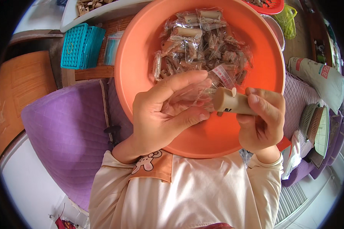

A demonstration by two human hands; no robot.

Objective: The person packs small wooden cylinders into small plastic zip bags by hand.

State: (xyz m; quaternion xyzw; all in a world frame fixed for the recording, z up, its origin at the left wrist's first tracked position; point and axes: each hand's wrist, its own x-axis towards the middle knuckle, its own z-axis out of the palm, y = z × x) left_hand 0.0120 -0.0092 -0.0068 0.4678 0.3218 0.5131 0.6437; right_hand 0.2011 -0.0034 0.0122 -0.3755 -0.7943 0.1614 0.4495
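Observation:
Between the fingers and thumb of my right hand (pixel 264 116) is a beige cylindrical piece (pixel 229 102) with small tabs and a dark mark on its side. My left hand (pixel 160 108) is closed around a clear plastic bag (pixel 191 95), whose printed upper edge points away from me. The cylinder's free end is close beside the bag; whether they touch I cannot tell. Both hands are over a large orange basin (pixel 135 45). Inside the basin lies a heap of clear bags (pixel 202 42) with similar beige pieces in them.
At the back left are a white tub (pixel 97 18) of beige parts and a stack of turquoise trays (pixel 78 45). A red basket (pixel 269 7) and a green plastic bag (pixel 286 21) are at the back right. A purple quilted seat (pixel 68 133) stands left; a white package (pixel 317 78) lies right.

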